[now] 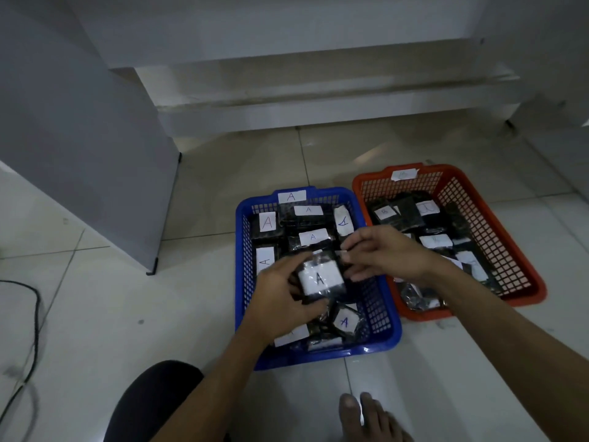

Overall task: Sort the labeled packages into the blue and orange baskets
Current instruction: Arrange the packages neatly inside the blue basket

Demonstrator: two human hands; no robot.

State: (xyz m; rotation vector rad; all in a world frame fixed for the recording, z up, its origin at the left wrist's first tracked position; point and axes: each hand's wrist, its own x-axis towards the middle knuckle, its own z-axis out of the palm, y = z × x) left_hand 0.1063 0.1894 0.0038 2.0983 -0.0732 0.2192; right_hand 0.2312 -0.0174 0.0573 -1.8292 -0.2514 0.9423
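Left hand (280, 298) grips A-labelled package (320, 280) above blue basket (379, 341); right hand (382, 253), fingers loosely curled, touches package's far edge. I judge risk: slick wrap slipping, package sliding right of blue basket into orange basket (522, 282), missorted.

Pale tiled floor (121, 314). On it, side by side and nearly touching: blue basket (379, 341) left, orange basket (522, 291) right. Also a black cable (35, 317) far left, a bare foot (369, 419) in front.
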